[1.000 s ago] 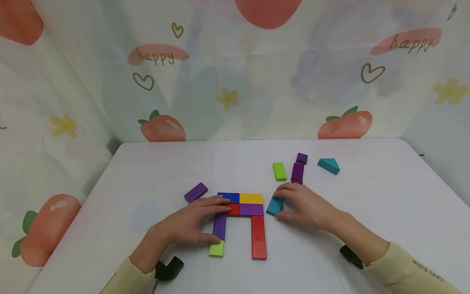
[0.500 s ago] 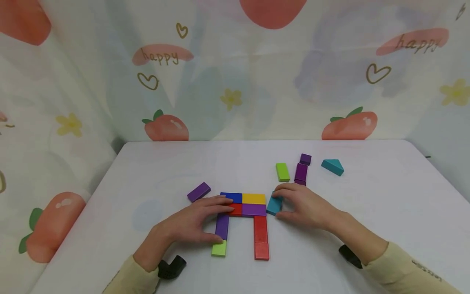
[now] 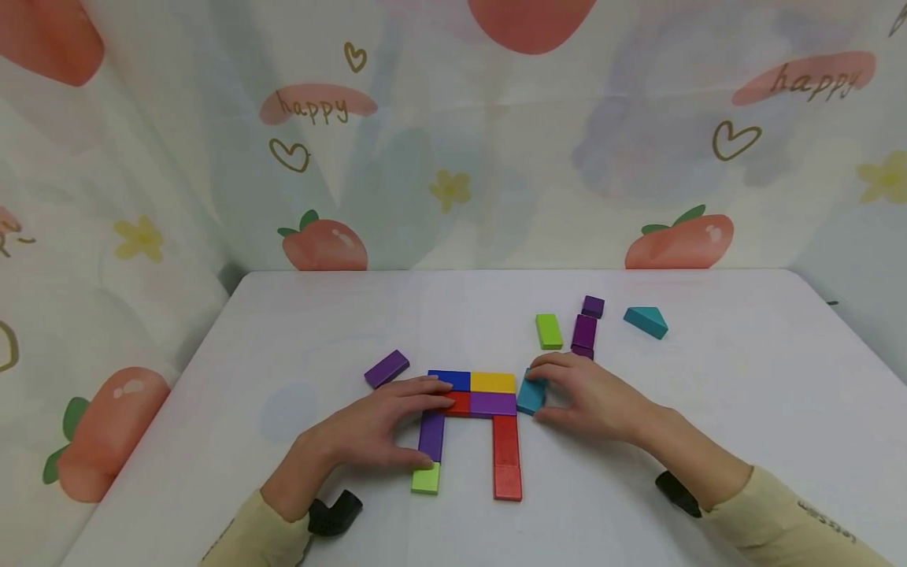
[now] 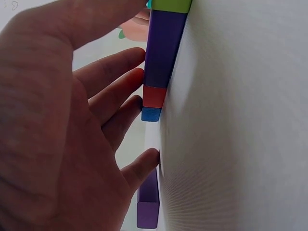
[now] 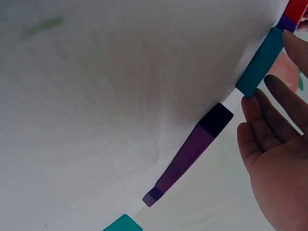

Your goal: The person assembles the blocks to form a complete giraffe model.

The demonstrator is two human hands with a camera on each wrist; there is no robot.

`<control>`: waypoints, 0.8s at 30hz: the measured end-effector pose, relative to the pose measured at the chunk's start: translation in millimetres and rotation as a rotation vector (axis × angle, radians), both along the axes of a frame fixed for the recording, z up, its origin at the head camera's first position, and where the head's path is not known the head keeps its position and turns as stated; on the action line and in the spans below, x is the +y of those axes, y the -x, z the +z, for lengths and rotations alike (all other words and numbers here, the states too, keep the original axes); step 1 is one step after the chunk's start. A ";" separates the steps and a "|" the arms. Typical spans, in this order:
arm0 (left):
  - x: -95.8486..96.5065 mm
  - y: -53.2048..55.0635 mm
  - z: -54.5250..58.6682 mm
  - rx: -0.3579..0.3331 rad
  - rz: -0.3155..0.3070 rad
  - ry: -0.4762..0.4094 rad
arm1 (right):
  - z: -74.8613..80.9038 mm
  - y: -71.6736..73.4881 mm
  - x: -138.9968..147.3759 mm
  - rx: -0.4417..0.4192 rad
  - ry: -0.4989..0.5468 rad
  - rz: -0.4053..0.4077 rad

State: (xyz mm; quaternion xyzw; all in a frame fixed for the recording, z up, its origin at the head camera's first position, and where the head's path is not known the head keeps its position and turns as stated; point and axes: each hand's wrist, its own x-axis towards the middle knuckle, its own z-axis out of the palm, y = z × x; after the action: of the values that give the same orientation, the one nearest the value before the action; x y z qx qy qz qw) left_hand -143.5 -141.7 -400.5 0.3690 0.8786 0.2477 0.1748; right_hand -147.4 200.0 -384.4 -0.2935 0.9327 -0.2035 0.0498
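Note:
My left hand (image 3: 368,429) lies with its fingers straight, fingertips at the blue block (image 3: 457,379) and red block (image 3: 460,405), thumb near the lime block (image 3: 426,481). A yellow block (image 3: 493,383) and a purple block (image 3: 493,404) complete two flat rows. Below these rows stand a violet leg block (image 3: 431,438) and two red leg blocks (image 3: 506,445). Pinched between thumb and fingers of my right hand (image 3: 598,398), a teal block (image 5: 261,62) lies tilted, its lower left corner right at the purple block's end. The hand hides part of it.
Behind my right hand are a lime rectangle (image 3: 549,331), several dark purple blocks (image 3: 584,331) in a line and a teal triangular block (image 3: 646,321). A loose purple block (image 3: 386,368) lies beyond my left hand. A printed cloth (image 3: 482,157) hangs behind the white table (image 3: 305,315).
My right hand has slid the teal block slightly left, closing the small gap to the purple block. My left hand stays on the blocks. The head view has shifted a little.

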 end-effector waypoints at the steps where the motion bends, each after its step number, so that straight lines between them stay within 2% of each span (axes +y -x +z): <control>1: 0.2 0.0 -0.1 0.002 -0.001 -0.001 | 0.3 0.2 -0.1 0.001 -0.001 0.002; 14: 1.0 0.0 0.8 0.006 -0.004 0.009 | 3.2 1.2 2.0 -0.013 0.014 0.002; 24: 0.6 -0.1 1.1 0.003 -0.004 0.007 | 10.9 6.1 21.6 -0.021 0.059 -0.114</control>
State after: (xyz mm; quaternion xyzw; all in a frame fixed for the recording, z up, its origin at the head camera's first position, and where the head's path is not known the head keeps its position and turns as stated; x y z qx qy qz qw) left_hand -143.4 -141.1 -399.4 0.3706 0.8789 0.2438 0.1755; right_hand -153.5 221.6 -373.5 -0.2390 0.9409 -0.2365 0.0393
